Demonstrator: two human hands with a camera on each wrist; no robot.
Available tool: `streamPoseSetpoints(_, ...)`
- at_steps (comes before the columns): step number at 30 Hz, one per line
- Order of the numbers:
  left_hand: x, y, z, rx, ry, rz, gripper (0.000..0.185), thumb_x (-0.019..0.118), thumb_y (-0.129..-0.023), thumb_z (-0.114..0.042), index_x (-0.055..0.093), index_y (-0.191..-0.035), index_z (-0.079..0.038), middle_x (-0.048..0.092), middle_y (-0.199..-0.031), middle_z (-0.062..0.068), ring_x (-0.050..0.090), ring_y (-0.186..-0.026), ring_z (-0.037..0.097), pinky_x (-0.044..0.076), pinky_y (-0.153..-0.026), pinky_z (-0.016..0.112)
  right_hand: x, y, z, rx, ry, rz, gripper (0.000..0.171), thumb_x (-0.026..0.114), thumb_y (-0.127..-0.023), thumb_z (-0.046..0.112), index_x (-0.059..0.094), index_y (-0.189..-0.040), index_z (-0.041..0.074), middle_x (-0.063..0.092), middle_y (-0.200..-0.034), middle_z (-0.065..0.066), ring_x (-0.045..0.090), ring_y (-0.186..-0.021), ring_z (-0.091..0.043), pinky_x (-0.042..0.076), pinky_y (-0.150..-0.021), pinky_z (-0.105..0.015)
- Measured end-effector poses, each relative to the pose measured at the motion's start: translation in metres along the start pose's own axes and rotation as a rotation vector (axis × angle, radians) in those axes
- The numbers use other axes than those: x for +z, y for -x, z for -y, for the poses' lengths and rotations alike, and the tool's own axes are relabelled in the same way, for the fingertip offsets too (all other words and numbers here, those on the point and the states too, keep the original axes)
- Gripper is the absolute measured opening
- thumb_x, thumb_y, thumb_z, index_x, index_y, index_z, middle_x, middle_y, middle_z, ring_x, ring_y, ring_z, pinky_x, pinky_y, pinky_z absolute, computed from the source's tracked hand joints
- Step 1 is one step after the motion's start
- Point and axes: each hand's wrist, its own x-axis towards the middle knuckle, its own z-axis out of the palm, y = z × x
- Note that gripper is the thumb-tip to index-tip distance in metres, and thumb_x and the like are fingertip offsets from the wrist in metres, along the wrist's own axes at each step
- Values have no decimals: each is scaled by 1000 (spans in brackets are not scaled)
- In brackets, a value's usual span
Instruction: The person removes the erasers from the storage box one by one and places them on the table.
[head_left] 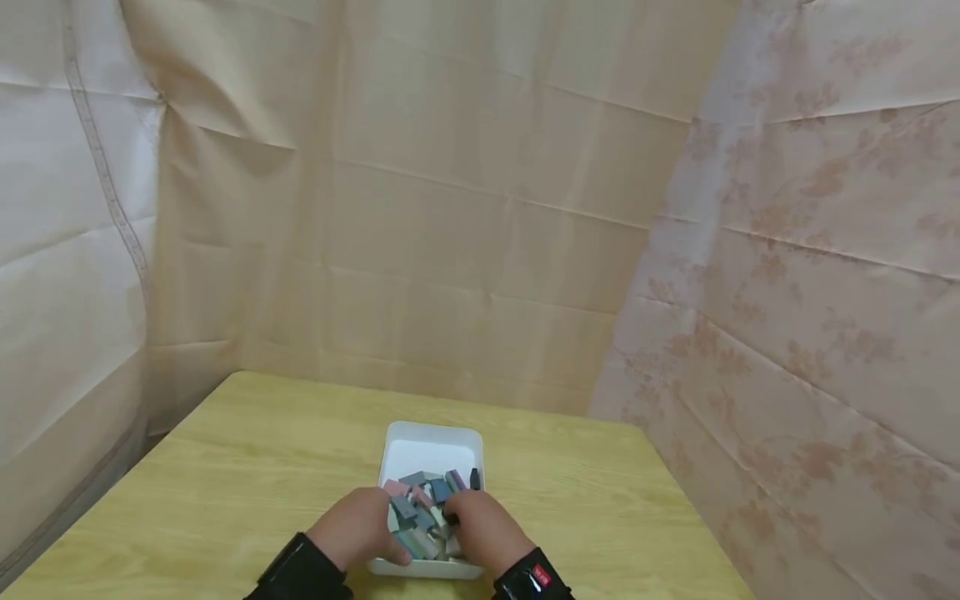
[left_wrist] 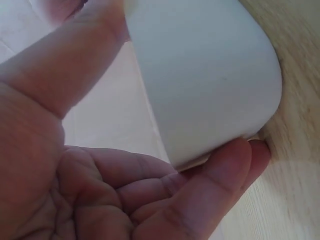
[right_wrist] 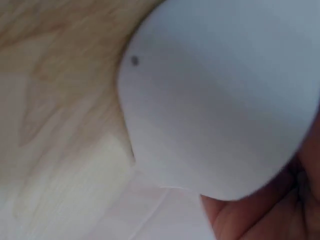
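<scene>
A white tray stands on the wooden table and holds several small coloured blocks, grey, blue, pink and pale green. My left hand grips the tray's near left corner. In the left wrist view its thumb reaches over the tray wall and its fingers curl under the base. My right hand lies on the near right corner and covers some blocks. The right wrist view shows the tray's rounded corner pressed close against the hand.
Pale creased cloth hangs behind the table and on both sides, patterned on the right. Bare tabletop spreads left and right of the tray. A small dark piece lies against the tray's right wall.
</scene>
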Motion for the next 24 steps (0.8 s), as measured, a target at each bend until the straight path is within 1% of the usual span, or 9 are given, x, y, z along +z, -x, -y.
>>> streamPoseSetpoints(2,0,1,0,-30,-4,-8,44,101,-69,-28,73,-93,-4,66,-84,0,54,-75,21,47,-76,37,1,-4,0,-2,13,2,19,73,-91,-2,80,-99,14,69,-92,5,55,-79,-9,56,-84,-38)
streamPoseSetpoints(4,2,1,-3,-56,-16,-9,44,101,-70,-28,74,-94,-3,67,-85,0,55,-77,21,49,-79,38,1,-5,-1,-17,37,-3,17,74,-91,-1,78,-94,15,65,-88,5,53,-77,-9,54,-80,-36)
streamPoseSetpoints(7,7,2,-7,-84,-21,-19,44,101,-69,-27,74,-92,-3,69,-86,1,56,-77,20,51,-82,39,1,-5,-6,-61,46,4,14,76,-90,2,74,-87,16,62,-84,7,50,-74,-8,50,-75,-33)
streamPoseSetpoints(9,9,2,-9,-94,-21,-32,44,102,-68,-27,74,-91,-3,70,-86,1,56,-77,20,53,-84,40,-2,-4,-9,-98,41,13,15,76,-89,2,72,-84,16,62,-82,7,51,-73,-7,50,-73,-31)
streamPoseSetpoints(13,9,-1,-10,-53,-20,-45,42,102,-68,-25,74,-92,-4,71,-88,1,56,-78,19,53,-86,41,-10,1,-12,-135,32,18,17,76,-88,2,70,-83,16,64,-81,9,51,-71,-5,50,-71,-30)
streamPoseSetpoints(15,7,-3,-8,-13,-25,-53,42,102,-68,-24,75,-93,-3,72,-89,2,55,-77,19,53,-86,41,-14,1,-13,-135,28,24,17,77,-88,2,70,-83,17,63,-80,10,52,-70,-5,50,-71,-29)
streamPoseSetpoints(18,4,-5,-6,19,-23,-61,42,102,-68,-23,74,-93,-3,72,-89,2,55,-77,20,52,-86,42,-16,0,-15,-126,5,37,18,77,-87,1,68,-84,17,62,-79,10,52,-70,-5,49,-69,-28)
streamPoseSetpoints(21,5,-5,-4,21,-43,-64,40,101,-69,-24,74,-91,-4,72,-89,2,56,-78,19,53,-87,43,-13,0,-16,-138,-16,40,21,78,-86,0,66,-82,17,60,-76,11,50,-69,-5,46,-67,-26)
streamPoseSetpoints(24,5,-3,0,15,-49,-71,39,101,-68,-24,74,-88,-5,72,-88,2,56,-79,19,54,-88,44,-8,-2,-16,-177,-18,28,24,83,-83,2,64,-78,17,57,-73,13,48,-67,-3,44,-66,-24)
